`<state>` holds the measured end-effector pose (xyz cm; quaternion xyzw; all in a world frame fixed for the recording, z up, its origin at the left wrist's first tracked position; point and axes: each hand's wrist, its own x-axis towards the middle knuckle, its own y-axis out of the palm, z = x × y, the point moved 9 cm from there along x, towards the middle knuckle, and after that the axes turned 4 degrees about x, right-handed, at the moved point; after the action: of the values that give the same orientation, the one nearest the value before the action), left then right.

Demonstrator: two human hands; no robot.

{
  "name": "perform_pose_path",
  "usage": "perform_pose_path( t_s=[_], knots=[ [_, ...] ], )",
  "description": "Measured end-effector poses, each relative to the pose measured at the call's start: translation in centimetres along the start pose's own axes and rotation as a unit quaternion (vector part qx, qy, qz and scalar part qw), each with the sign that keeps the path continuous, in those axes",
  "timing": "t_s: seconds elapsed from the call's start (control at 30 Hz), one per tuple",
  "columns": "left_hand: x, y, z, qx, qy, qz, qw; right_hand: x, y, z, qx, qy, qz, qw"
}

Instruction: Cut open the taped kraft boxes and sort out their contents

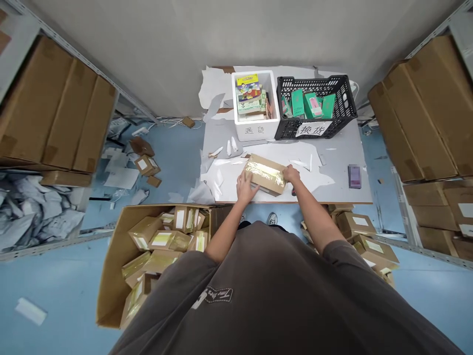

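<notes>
A taped brown cardboard box [266,173] lies at a slant on the white table, with shiny clear and yellowish tape along its top. My left hand [245,187] holds its left front corner, fingers up along the end and thumb on the front side. At the box's right end, my right hand [291,174] is closed with its fingers curled in. Whether those fingers pinch the box edge or some small thing is hidden. A small dark object [293,192] sits just below my right wrist, too small to name.
Behind the box stand a white bin [254,131] of small boxes and books and a black crate [316,129] with green boxes. Torn paper scraps [232,145] and a phone [354,176] lie on the table. A big carton [107,276] of parcels stands at left; shelves flank both sides.
</notes>
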<state>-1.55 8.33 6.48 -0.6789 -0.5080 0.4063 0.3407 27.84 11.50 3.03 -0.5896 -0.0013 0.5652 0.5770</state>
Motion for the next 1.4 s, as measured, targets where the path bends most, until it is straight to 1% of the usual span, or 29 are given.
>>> perform_pose_path(
  t_s=[0.07, 0.13, 0.2, 0.27, 0.3, 0.37, 0.43, 0.5, 0.57, 0.63, 0.67, 0.73, 0.83, 0.9, 1.0, 1.07, 1.17, 1.3, 1.33, 1.4],
  knots=[
    [-2.2, 1.9, -2.0, 0.033, 0.000, 0.047, 0.998, -0.7, 1.3, -0.9, 0.026, 0.021, 0.029, 0.999],
    [-3.7, 4.0, -3.7, 0.058, 0.002, 0.100, 0.993, -2.1, 2.7, -1.5, 0.039, 0.015, 0.040, 0.998],
    [-4.3, 5.5, -4.4, 0.072, 0.004, 0.131, 0.989, -3.8, 4.1, -2.4, 0.041, -0.003, 0.042, 0.998],
    [-4.1, 5.9, -4.3, 0.076, 0.021, 0.136, 0.988, -5.3, 5.3, -3.6, 0.031, -0.017, 0.039, 0.999],
    [-3.6, 5.9, -4.1, 0.074, 0.044, 0.136, 0.987, -6.0, 5.8, -4.2, 0.020, -0.025, 0.033, 0.999],
    [-2.7, 5.6, -3.8, 0.067, 0.112, 0.149, 0.980, -7.0, 6.3, -5.2, -0.005, -0.054, 0.018, 0.998],
    [-1.9, 5.4, -3.6, 0.060, 0.176, 0.178, 0.966, -7.6, 6.3, -5.5, -0.024, -0.098, -0.003, 0.995],
    [-1.4, 5.4, -3.5, 0.056, 0.204, 0.193, 0.958, -8.2, 5.7, -5.0, -0.034, -0.160, -0.034, 0.986],
    [-1.3, 5.5, -3.6, 0.049, 0.200, 0.182, 0.962, -8.8, 5.4, -3.7, -0.046, -0.237, -0.045, 0.969],
    [-1.7, 5.8, -3.8, 0.030, 0.178, 0.156, 0.971, -9.3, 6.0, -2.5, -0.059, -0.301, -0.011, 0.952],
    [-2.1, 6.0, -3.9, 0.014, 0.166, 0.145, 0.975, -9.5, 6.4, -2.2, -0.062, -0.320, 0.009, 0.945],
    [-2.7, 6.5, -3.8, -0.021, 0.150, 0.127, 0.980, -9.5, 7.0, -2.0, -0.053, -0.333, 0.018, 0.941],
    [-2.9, 6.9, -3.7, -0.052, 0.151, 0.118, 0.980, -9.2, 7.2, -2.4, -0.016, -0.327, -0.017, 0.945],
    [-2.5, 6.9, -3.6, -0.056, 0.157, 0.125, 0.978, -9.1, 7.5, -2.6, 0.003, -0.318, -0.023, 0.948],
    [-1.8, 6.1, -3.9, -0.059, 0.161, 0.132, 0.976, -9.0, 7.2, -2.4, 0.008, -0.312, -0.022, 0.950],
    [-1.4, 4.8, -4.4, -0.062, 0.162, 0.129, 0.976, -9.1, 6.0, -1.9, 0.005, -0.312, -0.031, 0.949],
    [-1.0, 1.6, -5.3, -0.069, 0.166, 0.108, 0.978, -9.5, 3.1, -0.4, 0.003, -0.331, -0.054, 0.942],
    [0.5, -3.8, -6.3, -0.068, 0.145, 0.027, 0.987, -9.9, -1.9, 2.8, 0.015, -0.381, -0.090, 0.920],
    [1.1, -4.7, -6.5, -0.065, 0.134, 0.010, 0.989, -9.7, -2.8, 3.7, 0.016, -0.387, -0.093, 0.917],
    [2.8, -5.4, -6.7, -0.059, 0.103, -0.008, 0.993, -8.6, -3.8, 5.3, 0.018, -0.387, -0.091, 0.918]
  ],
)
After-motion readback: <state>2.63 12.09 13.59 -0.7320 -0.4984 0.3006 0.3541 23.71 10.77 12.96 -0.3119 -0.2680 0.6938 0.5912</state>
